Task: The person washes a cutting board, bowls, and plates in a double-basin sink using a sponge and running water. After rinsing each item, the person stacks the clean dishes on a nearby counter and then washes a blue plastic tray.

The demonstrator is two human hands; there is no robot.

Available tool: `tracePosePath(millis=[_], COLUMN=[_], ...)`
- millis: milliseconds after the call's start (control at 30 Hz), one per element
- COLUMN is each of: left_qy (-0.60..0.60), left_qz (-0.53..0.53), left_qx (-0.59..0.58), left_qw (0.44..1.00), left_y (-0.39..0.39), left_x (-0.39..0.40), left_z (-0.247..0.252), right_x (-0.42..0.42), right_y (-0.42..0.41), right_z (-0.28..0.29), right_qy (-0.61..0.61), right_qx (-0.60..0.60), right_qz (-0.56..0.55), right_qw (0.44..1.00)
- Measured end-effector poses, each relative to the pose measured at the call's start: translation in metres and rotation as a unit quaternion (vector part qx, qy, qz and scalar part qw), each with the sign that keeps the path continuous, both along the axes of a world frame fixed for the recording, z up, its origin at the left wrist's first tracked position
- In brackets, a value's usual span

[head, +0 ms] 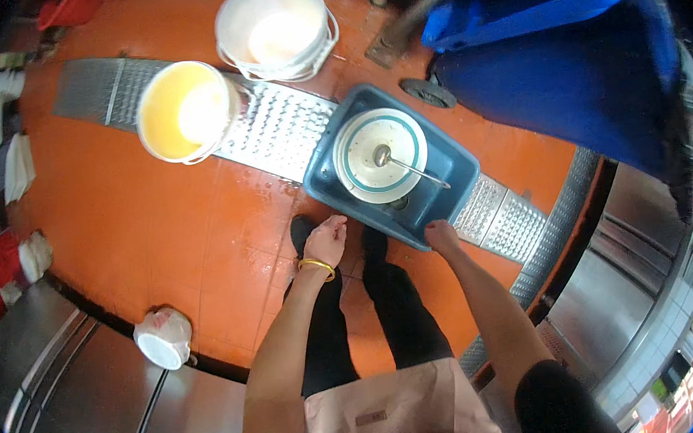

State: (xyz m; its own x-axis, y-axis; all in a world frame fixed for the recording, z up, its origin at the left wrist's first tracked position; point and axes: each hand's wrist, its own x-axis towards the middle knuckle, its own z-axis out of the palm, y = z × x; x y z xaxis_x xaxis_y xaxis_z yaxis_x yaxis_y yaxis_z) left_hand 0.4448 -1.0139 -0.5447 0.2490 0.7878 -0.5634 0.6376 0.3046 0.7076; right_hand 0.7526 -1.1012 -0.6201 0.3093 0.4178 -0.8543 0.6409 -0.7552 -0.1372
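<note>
A grey-blue plastic tub [447,202] sits on the floor before my feet, partly over a metal drain grate. Inside it are stacked white bowls or plates [354,145], the top one with a green ring and small food scraps. A metal ladle or large spoon [382,156] lies across them, its handle towards the lower right. My left hand [327,241], below a yellow bracelet [317,269], hangs left of the tub, fingers curled together and nothing visible in them. At the tub's near right corner is my right hand [442,236], curled against the rim; whether it grips is hidden.
A yellowish bucket [165,118] and a white bucket [271,7] stand beyond the tub. A blue wheeled bin [548,71] is at the right. The grate [278,125] crosses the orange tiled floor, with wet patches. A bagged white container [165,340] stands by steel cabinets [184,427].
</note>
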Motion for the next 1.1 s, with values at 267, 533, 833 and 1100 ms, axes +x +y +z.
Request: tracePosePath(millis=[267,533,833,1100], left_qy=[-0.061,-0.060,-0.098,-0.135], left_qz=[-0.203,-0.329,-0.268,0.059], left_qx=[-0.043,-0.043,0.292,0.047], left_qw=[0.976,0.941,0.913,0.988], left_y=[0.030,0.010,-0.052,-0.026], left_x=[0.040,0.073,0.158,0.187], left_z=[-0.112,-0.172,-0.170,-0.160], right_x=[-0.030,-0.026,0.032,0.027], right_y=[0.014,0.001,0.003,0.124], right_z=[-0.176,-0.234,-0.030,0.011], right_qy=[-0.080,-0.063,-0.221,0.015], right_qx=[-0.017,-0.003,0.044,0.299], right_qz=[-0.079,-0.063,0.193,0.100], right_qw=[0.994,0.996,0.955,0.949])
